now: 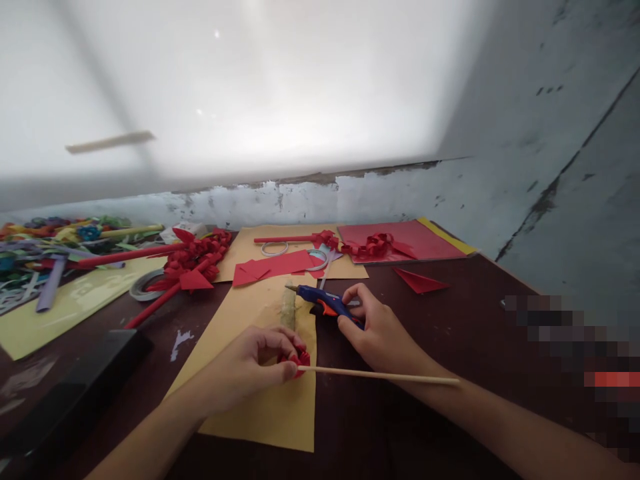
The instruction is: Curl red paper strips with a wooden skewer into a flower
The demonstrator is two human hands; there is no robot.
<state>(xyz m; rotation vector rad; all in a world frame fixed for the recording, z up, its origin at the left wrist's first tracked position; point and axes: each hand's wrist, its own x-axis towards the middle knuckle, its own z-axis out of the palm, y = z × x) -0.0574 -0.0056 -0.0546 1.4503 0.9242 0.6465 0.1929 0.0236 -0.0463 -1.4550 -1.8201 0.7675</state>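
My left hand point(267, 363) is closed on a red paper flower point(303, 363), pinching it between thumb and fingers. From the flower a thin wooden stick point(380, 375) reaches to the right, passing in front of my right forearm. My right hand point(373, 327) has its fingers around the back of a blue hot glue gun point(327, 301) with an orange trigger. The gun's nozzle points left, over a yellowish paper sheet point(250, 400). A greenish, glue-marked strip point(289, 310) lies on that sheet beneath the nozzle.
Finished-looking red paper flowers point(193, 263) lie at left beside a tape roll point(146, 285). Behind are red paper pieces point(275, 267), a red folder point(425, 241) and a folded red triangle point(420, 281). A black box point(75, 393) stands front left; colourful paper strips point(30, 260) are heaped far left.
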